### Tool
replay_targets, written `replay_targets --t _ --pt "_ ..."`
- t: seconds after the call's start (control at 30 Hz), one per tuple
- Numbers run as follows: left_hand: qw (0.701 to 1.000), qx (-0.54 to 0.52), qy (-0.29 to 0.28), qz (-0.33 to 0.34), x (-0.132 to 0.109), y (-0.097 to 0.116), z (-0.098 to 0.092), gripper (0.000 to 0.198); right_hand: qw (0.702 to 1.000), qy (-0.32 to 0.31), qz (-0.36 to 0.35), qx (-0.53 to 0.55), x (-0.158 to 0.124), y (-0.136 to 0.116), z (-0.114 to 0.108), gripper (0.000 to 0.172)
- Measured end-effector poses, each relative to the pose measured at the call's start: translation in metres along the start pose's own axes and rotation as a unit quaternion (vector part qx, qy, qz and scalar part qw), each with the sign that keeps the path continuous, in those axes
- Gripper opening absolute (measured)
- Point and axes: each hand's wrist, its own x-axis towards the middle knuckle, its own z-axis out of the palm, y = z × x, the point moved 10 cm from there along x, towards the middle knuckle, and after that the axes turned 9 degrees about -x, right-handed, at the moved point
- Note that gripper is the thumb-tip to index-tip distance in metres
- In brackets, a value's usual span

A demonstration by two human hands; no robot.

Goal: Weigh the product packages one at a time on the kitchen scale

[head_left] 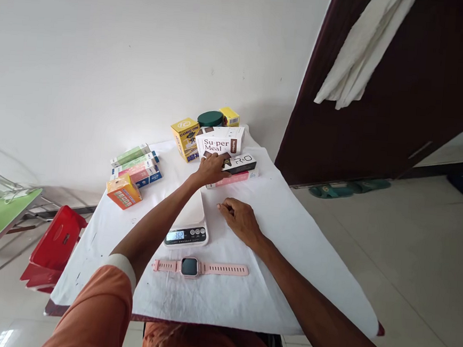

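My left hand (211, 170) reaches over the far end of a white kitchen scale (190, 213). Its fingers and thumb are closed around the left end of a black-and-white box (242, 165), which lies above a pink-and-white box (235, 179). Just behind stands a white box (220, 140) printed "Su-per Meal". My right hand (241, 217) rests on the cloth to the right of the scale, its fingers curled in with nothing visible in them. Digits that look like 362 show on the scale's lit display (175, 236). Part of the scale's pan is hidden by my left forearm.
A smartwatch with a pink strap (190, 267) lies before the scale. At left are an orange box (124, 191) and several flat boxes (138, 166). Behind stand a yellow box (186, 140), a green-lidded container (210, 119) and a small yellow box (230, 116) near the wall.
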Motion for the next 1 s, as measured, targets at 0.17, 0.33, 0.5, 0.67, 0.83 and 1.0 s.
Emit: replay_targets --t 0.17,0.33,0.5,0.67,0.83,1.0 --pt "0.995 -0.056 0.063 0.057 -0.028 -0.006 -0.036 0.037 1.0 -0.003 0.002 -0.001 0.001 0.0 -0.001 0.03" --pt "0.99 -0.073 0.088 0.083 -0.109 -0.028 -0.082 0.041 1.0 -0.007 -0.003 -0.003 0.0 -0.003 -0.003 0.033" --pt "0.995 -0.09 0.049 0.016 -0.177 -0.069 -0.075 0.034 1.0 -0.008 -0.005 -0.012 -0.001 -0.004 -0.003 0.035" --pt "0.996 -0.089 0.027 -0.012 -0.197 -0.087 -0.046 0.034 1.0 -0.006 -0.004 -0.024 0.0 -0.004 -0.002 0.037" --pt "0.996 -0.086 0.02 -0.017 -0.197 -0.089 -0.035 0.037 1.0 -0.011 0.002 -0.028 -0.001 -0.005 -0.003 0.037" --pt "0.987 -0.129 0.09 -0.011 -0.21 -0.089 -0.059 0.05 1.0 -0.009 0.002 -0.026 -0.001 -0.007 -0.004 0.036"
